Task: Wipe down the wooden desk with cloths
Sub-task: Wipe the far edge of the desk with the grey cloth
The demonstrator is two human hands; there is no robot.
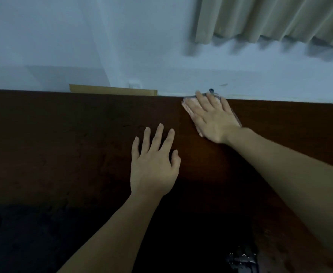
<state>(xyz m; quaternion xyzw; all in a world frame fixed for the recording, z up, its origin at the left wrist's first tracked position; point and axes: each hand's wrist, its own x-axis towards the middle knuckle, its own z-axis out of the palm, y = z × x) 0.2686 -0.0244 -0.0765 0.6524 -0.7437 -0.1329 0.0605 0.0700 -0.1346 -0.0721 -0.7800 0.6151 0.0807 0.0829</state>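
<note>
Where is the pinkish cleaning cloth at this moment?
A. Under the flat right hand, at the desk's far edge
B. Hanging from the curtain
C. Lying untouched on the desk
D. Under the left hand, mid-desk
A: the pinkish cleaning cloth lies under the flat right hand at the far edge of the dark wooden desk; the left hand covers bare wood.

Dark wooden desk point(63, 144) seen from above, far edge set against a pale wall point(82, 36). Right hand point(211, 117) laid flat, fingers straight, pressed on a pinkish cloth point(188, 107) at the desk's far edge. Left hand point(153, 162) spread flat on bare wood, nearer, apart from the cloth. Beige curtain point(270, 18) hung upper right. Tan strip point(112, 90) seen behind the desk edge.
</note>
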